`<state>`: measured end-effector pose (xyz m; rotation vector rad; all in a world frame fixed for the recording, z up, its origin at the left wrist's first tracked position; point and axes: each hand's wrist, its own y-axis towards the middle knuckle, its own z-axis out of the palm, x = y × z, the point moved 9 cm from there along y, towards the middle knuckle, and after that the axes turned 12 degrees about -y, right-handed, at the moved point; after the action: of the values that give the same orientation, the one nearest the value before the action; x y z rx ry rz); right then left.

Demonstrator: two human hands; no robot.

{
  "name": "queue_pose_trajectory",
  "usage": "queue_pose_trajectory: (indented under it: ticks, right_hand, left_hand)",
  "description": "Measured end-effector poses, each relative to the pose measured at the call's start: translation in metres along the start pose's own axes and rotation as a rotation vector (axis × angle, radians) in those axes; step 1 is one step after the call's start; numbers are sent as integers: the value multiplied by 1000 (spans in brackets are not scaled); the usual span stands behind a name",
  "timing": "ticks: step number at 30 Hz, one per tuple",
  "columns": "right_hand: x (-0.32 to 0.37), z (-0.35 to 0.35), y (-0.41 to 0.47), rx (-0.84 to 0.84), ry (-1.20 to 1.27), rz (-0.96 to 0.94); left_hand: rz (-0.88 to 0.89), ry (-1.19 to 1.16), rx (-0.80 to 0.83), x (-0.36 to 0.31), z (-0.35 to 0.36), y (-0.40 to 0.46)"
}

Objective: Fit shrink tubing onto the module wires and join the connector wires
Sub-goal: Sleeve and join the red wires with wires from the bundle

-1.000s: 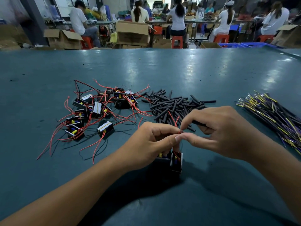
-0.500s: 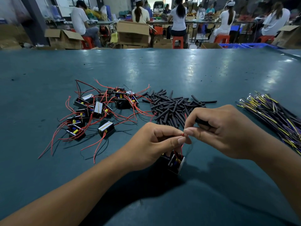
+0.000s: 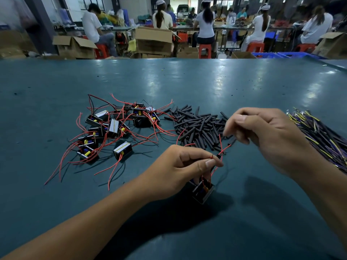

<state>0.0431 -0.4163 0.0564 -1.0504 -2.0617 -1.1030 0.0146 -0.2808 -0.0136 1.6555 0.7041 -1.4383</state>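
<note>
My left grip (image 3: 187, 164) pinched the small black module's red wires (image 3: 216, 166); my right grip (image 3: 262, 136), curled, hovered blurred over bare teal counter (image 3: 187, 81), contents unclear.

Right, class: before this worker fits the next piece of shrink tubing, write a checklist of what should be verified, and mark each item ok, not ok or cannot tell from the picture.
1. Module held: ok. The left hand grips the module above the table.
2. Red wire end free: ok. The module's red wire sticks up past the left thumb.
3. Tube on that wire: cannot tell; a short dark piece near the thumb is too small to judge.
4. Right hand holding a tube: cannot tell; its fingertips are blurred.
5. Tubing pile nearby: ok.
6. Connector wires nearby: ok, bundled on the right.
</note>
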Motion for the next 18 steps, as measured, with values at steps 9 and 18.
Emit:
queue_pose_trajectory:
  ticks: [9, 18]
  right_hand:
    - [11, 10, -5, 48, 45, -66]
    - [9, 7, -5, -47, 77, -50]
  left_hand:
    - [-7, -18, 31, -3, -2, 0]
    - [-3, -20, 41, -4, -1, 0]
